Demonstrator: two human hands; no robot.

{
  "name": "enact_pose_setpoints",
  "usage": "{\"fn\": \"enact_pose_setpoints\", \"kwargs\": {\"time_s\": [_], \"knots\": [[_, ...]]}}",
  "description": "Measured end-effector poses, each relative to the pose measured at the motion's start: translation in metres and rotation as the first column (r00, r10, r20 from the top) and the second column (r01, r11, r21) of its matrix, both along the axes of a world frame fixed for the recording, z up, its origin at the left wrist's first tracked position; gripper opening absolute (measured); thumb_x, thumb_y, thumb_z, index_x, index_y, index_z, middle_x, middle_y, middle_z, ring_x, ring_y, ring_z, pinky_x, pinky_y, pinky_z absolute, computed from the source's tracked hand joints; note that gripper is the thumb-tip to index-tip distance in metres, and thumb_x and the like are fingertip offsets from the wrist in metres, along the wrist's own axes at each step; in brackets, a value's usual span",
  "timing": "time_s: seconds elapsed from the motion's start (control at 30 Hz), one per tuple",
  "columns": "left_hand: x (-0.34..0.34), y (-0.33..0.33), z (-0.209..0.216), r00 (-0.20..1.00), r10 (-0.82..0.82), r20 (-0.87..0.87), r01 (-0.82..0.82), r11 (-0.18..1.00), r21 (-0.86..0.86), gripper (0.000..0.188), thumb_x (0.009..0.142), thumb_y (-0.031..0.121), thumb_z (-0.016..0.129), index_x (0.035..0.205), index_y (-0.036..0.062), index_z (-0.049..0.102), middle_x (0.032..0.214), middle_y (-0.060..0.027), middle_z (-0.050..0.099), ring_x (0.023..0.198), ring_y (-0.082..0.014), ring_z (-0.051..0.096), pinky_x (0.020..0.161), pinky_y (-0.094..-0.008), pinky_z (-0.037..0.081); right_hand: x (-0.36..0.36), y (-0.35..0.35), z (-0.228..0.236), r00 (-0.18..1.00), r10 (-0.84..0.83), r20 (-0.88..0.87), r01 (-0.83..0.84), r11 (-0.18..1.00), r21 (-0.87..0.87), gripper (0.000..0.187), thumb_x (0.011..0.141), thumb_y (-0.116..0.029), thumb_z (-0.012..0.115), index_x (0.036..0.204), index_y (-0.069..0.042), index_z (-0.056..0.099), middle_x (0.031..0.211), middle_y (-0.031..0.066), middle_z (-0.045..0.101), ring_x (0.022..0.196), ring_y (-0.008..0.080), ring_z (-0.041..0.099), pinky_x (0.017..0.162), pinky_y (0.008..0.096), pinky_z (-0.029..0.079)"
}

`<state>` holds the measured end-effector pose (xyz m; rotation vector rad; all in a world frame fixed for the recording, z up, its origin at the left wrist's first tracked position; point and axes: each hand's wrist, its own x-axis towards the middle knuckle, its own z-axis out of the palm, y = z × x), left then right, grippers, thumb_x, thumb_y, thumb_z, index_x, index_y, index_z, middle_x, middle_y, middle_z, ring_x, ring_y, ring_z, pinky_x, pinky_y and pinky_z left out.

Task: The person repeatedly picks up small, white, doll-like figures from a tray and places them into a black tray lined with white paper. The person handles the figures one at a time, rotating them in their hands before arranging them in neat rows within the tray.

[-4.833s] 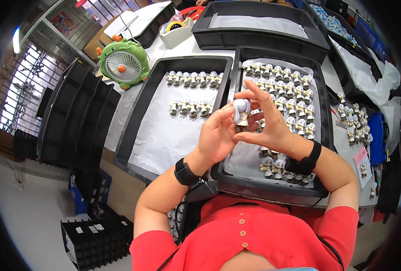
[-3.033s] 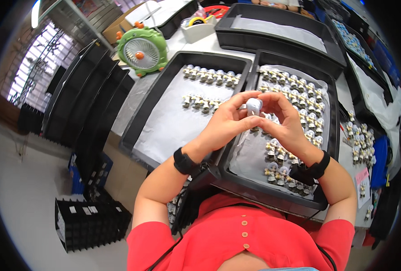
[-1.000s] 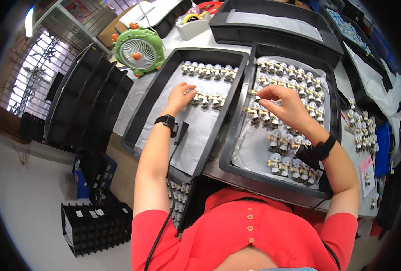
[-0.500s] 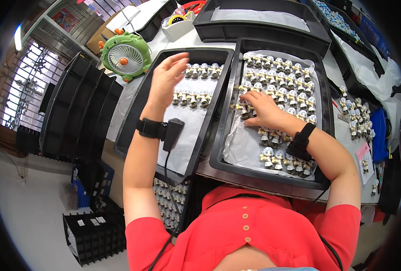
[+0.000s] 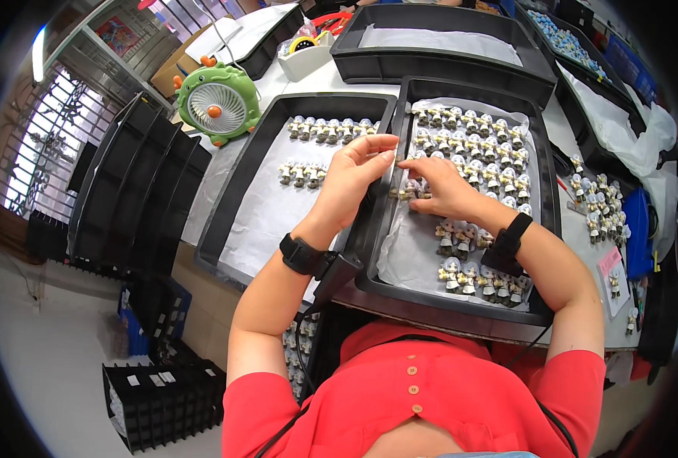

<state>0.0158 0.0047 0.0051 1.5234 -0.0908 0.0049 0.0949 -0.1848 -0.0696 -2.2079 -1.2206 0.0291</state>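
Note:
Over the rims between two black trays, my left hand (image 5: 354,174) has its thumb and fingers brought together. What it pinches, if anything, I cannot make out. Its fingertips are close to those of my right hand (image 5: 447,187), which is curled over the left end of a row in the right tray (image 5: 368,267). Small white-haired toy figurines (image 5: 408,189) show at my right thumb and fingers, partly covered by them. More figurines (image 5: 494,177) lie in rows on white paper there. The left tray (image 5: 215,221) holds two rows of the same figurines (image 5: 302,174).
A green fan (image 5: 215,105) stands behind the left tray. Another black tray (image 5: 438,57) lined with paper lies at the back. Loose figurines (image 5: 600,202) are heaped on the table at right, near a blue bin (image 5: 639,229). Stacked black trays (image 5: 121,191) stand at left.
My left hand has come from above the left tray rightward and down to beside my right hand, its fingers closing together. The right hand stays almost in place.

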Motion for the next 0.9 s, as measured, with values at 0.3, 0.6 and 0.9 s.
{"fn": "enact_pose_setpoints", "kwargs": {"time_s": [0.3,0.6,0.9], "knots": [[0.002,-0.002,-0.008,0.999,0.014,-0.046,-0.016,0.999,-0.037,0.031,0.088,0.015,0.061,0.117,0.0064,0.057,0.113,-0.003,0.06,0.102,-0.0113,0.056,0.086,-0.0252,0.043,-0.008,-0.004,0.004,0.999,0.0,-0.052,-0.008,0.986,-0.167,0.073,0.061,-0.017,0.073,0.127,-0.013,0.044,0.115,0.0115,0.051,0.111,0.0302,0.047,0.094,0.0433,0.033],[-0.005,-0.004,-0.004,0.98,-0.124,-0.153,0.057,0.921,-0.385,0.038,0.094,0.02,0.054,0.13,0.0091,0.046,0.116,-0.0022,0.054,0.094,-0.0087,0.054,0.084,-0.026,0.046,-0.031,0.001,0.063,0.99,0.123,-0.067,-0.069,0.845,0.531,0.09,0.063,0.003,0.064,0.143,-0.011,0.026,0.123,0.0139,0.047,0.118,0.0289,0.046,0.103,0.0383,0.036],[-0.01,-0.017,-0.001,0.994,-0.105,0.033,0.109,0.971,-0.211,0.04,0.095,0.021,0.052,0.132,0.0068,0.044,0.121,-0.009,0.056,0.106,-0.0212,0.059,0.088,-0.0337,0.049,-0.037,0.0,0.062,0.997,0.078,-0.002,-0.064,0.839,0.541,0.095,0.066,0.001,0.069,0.146,-0.01,0.02,0.126,0.0138,0.048,0.116,0.0271,0.05,0.098,0.0372,0.041]]}}
